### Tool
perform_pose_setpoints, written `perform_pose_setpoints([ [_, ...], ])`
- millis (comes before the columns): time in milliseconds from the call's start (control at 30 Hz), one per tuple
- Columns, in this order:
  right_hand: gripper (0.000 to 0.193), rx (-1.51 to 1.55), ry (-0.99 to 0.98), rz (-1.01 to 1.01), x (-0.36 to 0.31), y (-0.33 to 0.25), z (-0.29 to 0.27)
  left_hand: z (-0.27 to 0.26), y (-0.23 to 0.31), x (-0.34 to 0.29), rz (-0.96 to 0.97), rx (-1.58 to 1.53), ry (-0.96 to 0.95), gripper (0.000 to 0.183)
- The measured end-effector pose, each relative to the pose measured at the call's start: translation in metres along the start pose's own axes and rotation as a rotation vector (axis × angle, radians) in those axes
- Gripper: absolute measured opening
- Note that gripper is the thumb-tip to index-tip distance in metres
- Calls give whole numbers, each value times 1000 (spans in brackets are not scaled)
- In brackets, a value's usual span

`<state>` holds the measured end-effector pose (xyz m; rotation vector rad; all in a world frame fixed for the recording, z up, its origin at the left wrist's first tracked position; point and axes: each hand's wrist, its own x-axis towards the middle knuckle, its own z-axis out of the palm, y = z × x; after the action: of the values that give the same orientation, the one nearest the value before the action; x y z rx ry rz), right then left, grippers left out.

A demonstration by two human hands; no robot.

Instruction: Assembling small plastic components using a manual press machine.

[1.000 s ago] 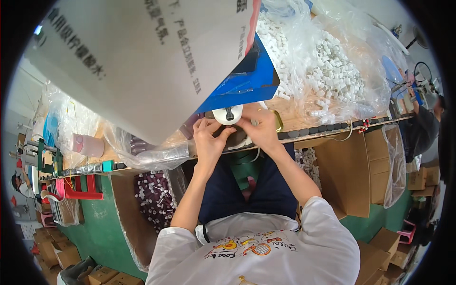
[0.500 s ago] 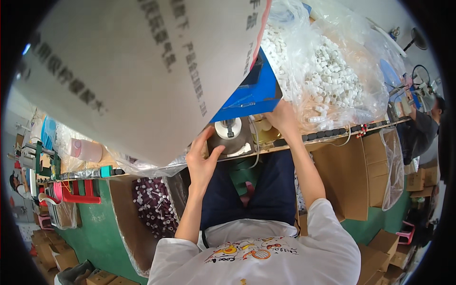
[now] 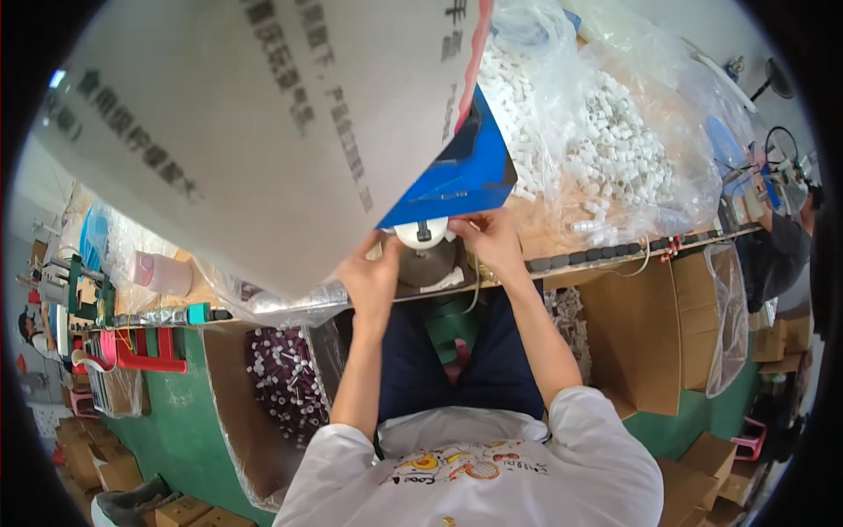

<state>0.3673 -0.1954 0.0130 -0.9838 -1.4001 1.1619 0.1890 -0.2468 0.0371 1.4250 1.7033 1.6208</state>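
A small bench machine with a blue housing (image 3: 465, 180) stands at the table edge in front of me. Below the housing sits a white round part (image 3: 421, 234) with a dark piece at its middle, above a dark grey base (image 3: 435, 266). My left hand (image 3: 371, 277) is at the left of the white part, thumb and forefinger drawn toward each other, tips partly behind a large white printed sheet (image 3: 237, 149). At the right side, my right hand (image 3: 493, 244) has its thumb and forefinger closed together beside the white part. Whatever either hand pinches is too hidden to name.
Many white caps (image 3: 615, 145) lie in clear plastic at the right. A carton (image 3: 285, 382) of purple tubes with white caps is at lower left; an open cardboard box (image 3: 632, 329) is at right. A pink container (image 3: 161, 274) stands left. People work at both sides.
My right hand has come out from behind the blue housing, moving left and down to the white part. My left hand's fingers have drawn closer together and moved slightly up.
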Motion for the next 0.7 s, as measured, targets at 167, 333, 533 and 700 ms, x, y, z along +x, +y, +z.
perform_pose_setpoints([
  [167,10,-450,-59,-315,-5,-12,4,-125,-13,-23,-298,538,-328,36],
  [333,25,-510,-224,-529,-9,12,26,-176,-26,-47,28,673,82,30],
  [533,15,-400,-109,-525,-9,14,38,-87,-67,31,463,476,-415,30],
  [700,14,-328,-116,-446,-13,20,33,-72,-77,36,450,566,-555,34],
])
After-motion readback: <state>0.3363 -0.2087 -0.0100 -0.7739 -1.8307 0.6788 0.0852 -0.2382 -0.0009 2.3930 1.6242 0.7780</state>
